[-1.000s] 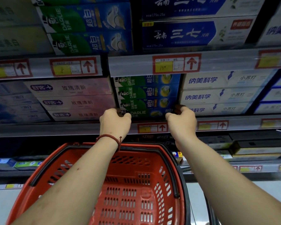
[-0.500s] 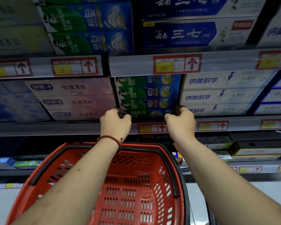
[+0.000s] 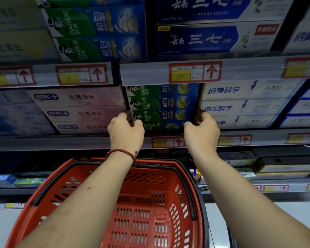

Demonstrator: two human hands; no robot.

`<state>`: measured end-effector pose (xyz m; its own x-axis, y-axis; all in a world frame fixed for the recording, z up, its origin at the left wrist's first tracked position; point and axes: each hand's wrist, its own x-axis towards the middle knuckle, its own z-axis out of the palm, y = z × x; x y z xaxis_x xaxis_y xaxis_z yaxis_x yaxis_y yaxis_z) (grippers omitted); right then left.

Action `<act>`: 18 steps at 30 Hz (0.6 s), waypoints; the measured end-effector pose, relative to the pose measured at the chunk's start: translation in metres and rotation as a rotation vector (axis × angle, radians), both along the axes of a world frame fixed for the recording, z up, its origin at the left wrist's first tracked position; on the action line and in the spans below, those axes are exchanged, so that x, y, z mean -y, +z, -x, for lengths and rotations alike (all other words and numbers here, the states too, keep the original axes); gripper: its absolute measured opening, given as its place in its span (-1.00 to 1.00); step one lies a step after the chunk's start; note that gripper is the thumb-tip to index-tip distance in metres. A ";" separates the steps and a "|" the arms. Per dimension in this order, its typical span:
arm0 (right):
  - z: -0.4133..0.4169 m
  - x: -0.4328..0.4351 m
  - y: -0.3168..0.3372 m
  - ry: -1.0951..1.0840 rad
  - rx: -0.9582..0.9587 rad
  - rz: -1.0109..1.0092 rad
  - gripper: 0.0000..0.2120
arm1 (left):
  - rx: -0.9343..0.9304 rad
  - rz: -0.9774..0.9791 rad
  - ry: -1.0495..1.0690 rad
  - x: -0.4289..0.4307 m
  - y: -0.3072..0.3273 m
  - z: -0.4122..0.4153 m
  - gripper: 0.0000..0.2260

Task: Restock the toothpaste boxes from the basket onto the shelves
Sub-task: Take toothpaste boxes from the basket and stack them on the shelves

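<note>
The Darlie toothpaste box (image 3: 162, 125) lies at the bottom of a stack of four Darlie boxes on the middle shelf (image 3: 79, 142). Its long axis runs left to right along the shelf edge, and its long side faces the person. The left hand (image 3: 126, 130) is at its left end and the right hand (image 3: 202, 131) at its right end. The box spans the gap between them, so neither hand is nearer — each has one end.

Both hands are grasping. On each, the fingers curl round the end of the box into the narrow slot beside the neighbouring stack, with the thumb on the front face. The knuckles cover the seam, so I cannot tell whether the fingers also catch the box above.

The pink boxes (image 3: 82, 113) stand just beside the left end and the white-and-blue boxes (image 3: 240, 107) just beside the right end, so the bay is a close fit. The red basket (image 3: 150, 212) hangs below the forearms, well under the shelf.

As I judge it, the coming move runs across the long axis — straight back into the bay, away from the body. Both ends need to advance evenly. If one hand leads, the box would likely skew and wedge against a neighbouring stack
</note>
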<state>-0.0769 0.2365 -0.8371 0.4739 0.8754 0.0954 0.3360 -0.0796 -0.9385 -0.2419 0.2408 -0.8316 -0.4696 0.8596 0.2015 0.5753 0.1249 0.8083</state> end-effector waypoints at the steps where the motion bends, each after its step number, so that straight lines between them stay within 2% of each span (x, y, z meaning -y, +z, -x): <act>1: 0.000 0.001 0.002 -0.005 0.022 -0.014 -0.58 | 0.000 -0.026 0.013 0.001 0.002 -0.001 -0.86; 5: 0.001 0.000 0.004 0.003 0.046 -0.045 -0.52 | 0.039 -0.058 0.042 0.000 0.006 0.000 -0.86; 18: 0.001 -0.003 0.003 -0.003 0.002 -0.008 -0.55 | 0.096 -0.032 0.039 0.000 0.011 0.001 -0.88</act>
<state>-0.0782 0.2396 -0.8336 0.4766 0.8730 0.1034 0.3380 -0.0734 -0.9383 -0.2426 0.2408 -0.8208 -0.5210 0.8342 0.1809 0.4903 0.1189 0.8634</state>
